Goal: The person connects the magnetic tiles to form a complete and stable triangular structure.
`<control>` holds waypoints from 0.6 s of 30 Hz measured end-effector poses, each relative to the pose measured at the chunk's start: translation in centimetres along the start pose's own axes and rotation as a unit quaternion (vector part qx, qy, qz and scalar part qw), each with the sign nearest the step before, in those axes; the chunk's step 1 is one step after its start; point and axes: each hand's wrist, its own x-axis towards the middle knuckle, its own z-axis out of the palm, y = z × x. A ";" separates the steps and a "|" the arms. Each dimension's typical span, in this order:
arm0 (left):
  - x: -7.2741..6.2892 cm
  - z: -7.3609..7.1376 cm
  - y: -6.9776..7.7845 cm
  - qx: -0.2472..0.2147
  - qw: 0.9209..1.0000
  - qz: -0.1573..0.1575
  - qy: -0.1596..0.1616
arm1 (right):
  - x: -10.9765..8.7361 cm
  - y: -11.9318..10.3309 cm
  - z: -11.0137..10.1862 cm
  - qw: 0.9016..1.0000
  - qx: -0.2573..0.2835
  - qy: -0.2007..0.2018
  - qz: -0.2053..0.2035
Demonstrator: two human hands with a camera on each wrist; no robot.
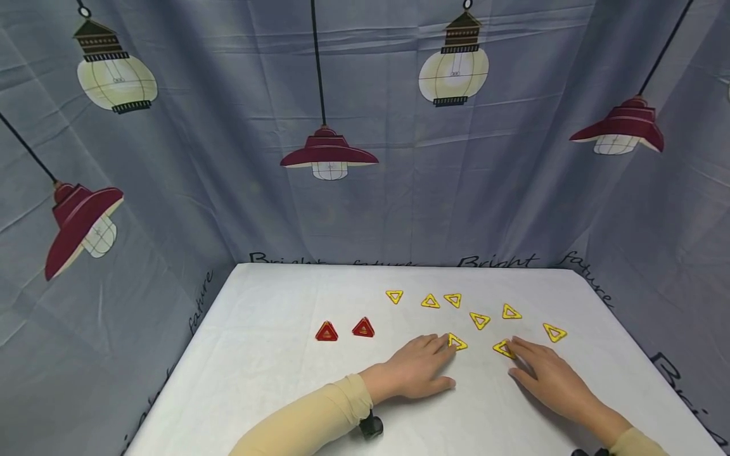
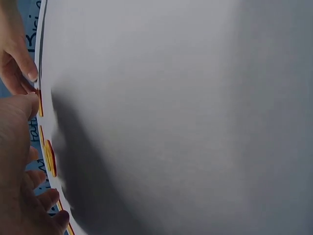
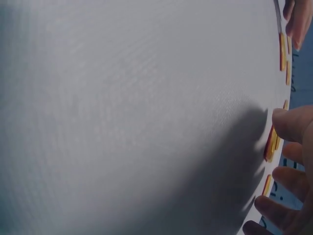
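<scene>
My left hand (image 1: 419,366) hovers low over the white table with its fingers loosely extended, fingertips right at a yellow triangle frame (image 1: 463,346) in the head view. To the right, my right hand (image 1: 550,373) reaches in with relaxed fingers, and its fingertips overlap another yellow triangle frame (image 1: 498,346). Neither hand curls round anything. In the left wrist view, a yellow piece with a red edge (image 2: 50,159) shows beyond the spread fingers. The right wrist view has a similar yellow and red piece (image 3: 270,147) beside the thumb.
Several more yellow triangles lie scattered behind the hands, one (image 1: 555,332) at the far right and one (image 1: 395,293) near the back. Two red triangles (image 1: 327,331) sit on the left of the white table (image 1: 274,304). Grey curtain (image 1: 388,215) encloses the table's back and sides.
</scene>
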 end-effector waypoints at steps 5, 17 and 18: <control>0.7 0.3 -0.1 0.017 1.000 -0.010 0.004 | 0.0 0.1 0.0 1.000 0.001 -0.006 -0.008; 1.1 0.6 0.0 -0.003 1.000 -0.011 -0.008 | -0.1 0.1 0.2 1.000 -0.008 -0.009 -0.009; 1.0 0.7 0.0 -0.005 1.000 -0.010 -0.010 | -0.1 0.1 0.2 1.000 -0.011 -0.010 -0.007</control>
